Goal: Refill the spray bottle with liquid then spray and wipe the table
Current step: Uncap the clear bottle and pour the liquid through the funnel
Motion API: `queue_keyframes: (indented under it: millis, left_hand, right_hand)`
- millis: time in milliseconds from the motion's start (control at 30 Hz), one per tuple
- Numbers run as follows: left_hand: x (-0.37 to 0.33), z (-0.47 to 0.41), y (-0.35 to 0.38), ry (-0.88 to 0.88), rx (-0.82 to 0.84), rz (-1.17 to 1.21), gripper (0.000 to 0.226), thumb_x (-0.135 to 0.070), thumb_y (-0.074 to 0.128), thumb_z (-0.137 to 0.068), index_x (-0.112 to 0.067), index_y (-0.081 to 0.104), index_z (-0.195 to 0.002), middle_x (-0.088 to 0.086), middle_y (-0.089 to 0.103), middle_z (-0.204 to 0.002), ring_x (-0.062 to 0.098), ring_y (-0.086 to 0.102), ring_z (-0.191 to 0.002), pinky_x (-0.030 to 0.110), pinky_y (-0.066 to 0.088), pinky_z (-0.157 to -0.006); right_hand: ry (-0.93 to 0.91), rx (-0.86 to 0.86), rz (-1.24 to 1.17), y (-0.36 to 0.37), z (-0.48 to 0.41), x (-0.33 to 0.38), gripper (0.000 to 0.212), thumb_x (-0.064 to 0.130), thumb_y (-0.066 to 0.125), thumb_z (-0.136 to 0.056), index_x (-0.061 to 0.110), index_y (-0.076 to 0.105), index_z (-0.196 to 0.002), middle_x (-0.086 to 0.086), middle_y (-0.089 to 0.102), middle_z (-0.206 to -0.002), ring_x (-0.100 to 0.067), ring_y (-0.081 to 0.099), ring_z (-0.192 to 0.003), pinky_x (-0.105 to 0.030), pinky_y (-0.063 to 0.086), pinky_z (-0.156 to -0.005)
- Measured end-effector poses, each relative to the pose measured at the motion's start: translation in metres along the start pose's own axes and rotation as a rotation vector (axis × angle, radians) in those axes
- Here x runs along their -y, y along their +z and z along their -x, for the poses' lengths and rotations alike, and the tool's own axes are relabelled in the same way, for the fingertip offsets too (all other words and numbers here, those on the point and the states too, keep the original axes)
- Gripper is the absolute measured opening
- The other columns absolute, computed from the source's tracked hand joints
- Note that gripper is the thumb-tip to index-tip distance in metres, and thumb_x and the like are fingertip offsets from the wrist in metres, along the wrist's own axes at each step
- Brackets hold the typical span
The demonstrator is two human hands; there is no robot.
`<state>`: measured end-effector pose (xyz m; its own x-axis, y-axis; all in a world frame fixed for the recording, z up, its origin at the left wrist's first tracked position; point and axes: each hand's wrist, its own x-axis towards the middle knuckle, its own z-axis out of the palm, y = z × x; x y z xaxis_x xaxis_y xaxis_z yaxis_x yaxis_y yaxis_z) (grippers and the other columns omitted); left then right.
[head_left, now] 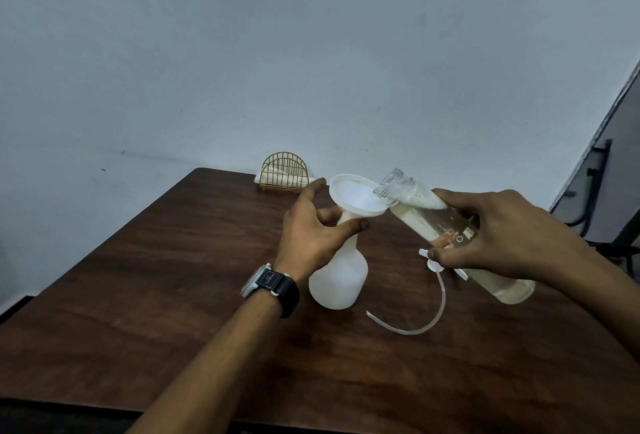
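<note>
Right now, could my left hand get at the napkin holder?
Probably yes: nothing stands between the left hand and the napkin holder, though it is busy holding the spray bottle.

Dim, cool indoor light, soft shadows, wide-angle bending at edges, slight overall softness

White spray bottle (337, 277) upright, funnel (356, 198) in its neck, clear bottle (450, 232) of pale liquid tilted, mouth over funnel
</note>
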<state>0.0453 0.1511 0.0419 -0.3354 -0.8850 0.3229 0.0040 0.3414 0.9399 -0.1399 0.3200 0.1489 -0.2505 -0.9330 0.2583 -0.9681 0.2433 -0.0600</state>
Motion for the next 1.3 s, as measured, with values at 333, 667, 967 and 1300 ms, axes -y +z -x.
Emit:
queue_keyframes:
  millis: [333,667,967,1300]
  left_hand:
    - [-0.003,0.001,0.000,0.011,-0.007,0.008,0.103,-0.033,0.098,-0.068,-0.024,0.043,-0.154,0.001,0.082,-0.103,0.003,0.073,-0.107,0.039,0.056,-0.103]
    - [-0.002,-0.001,0.000,0.016,0.004,-0.001,0.102,-0.034,0.098,-0.068,-0.023,0.043,-0.153,0.000,0.083,-0.100,0.002,0.073,-0.106,0.035,0.056,-0.102]
    - [-0.001,0.000,0.002,0.017,0.000,-0.005,0.104,-0.036,0.098,-0.067,-0.024,0.042,-0.154,-0.002,0.083,-0.100,0.003,0.074,-0.105,0.037,0.057,-0.101]
    - [-0.003,0.002,0.001,0.038,0.030,-0.002,0.101,-0.038,0.095,-0.069,-0.025,0.042,-0.154,-0.005,0.082,-0.099,0.004,0.073,-0.110,0.041,0.056,-0.102]
  right_hand:
    - [-0.012,-0.004,0.023,-0.006,-0.001,0.002,0.055,0.059,0.080,-0.067,0.056,0.058,-0.117,0.018,0.069,-0.077,-0.003,0.063,-0.077,-0.035,0.055,-0.063]
    - [-0.009,0.003,0.026,-0.007,-0.002,0.002,0.052,0.058,0.079,-0.065,0.058,0.057,-0.113,0.015,0.070,-0.079,-0.005,0.063,-0.079,-0.036,0.057,-0.066]
    - [-0.038,-0.011,0.077,-0.011,0.000,0.002,0.047,0.054,0.078,-0.066,0.049,0.057,-0.108,0.014,0.067,-0.074,-0.007,0.060,-0.076,-0.032,0.047,-0.058]
    - [-0.070,-0.028,0.084,-0.014,0.003,0.002,0.049,0.054,0.079,-0.066,0.044,0.060,-0.110,0.014,0.063,-0.069,-0.005,0.056,-0.070,-0.029,0.039,-0.054]
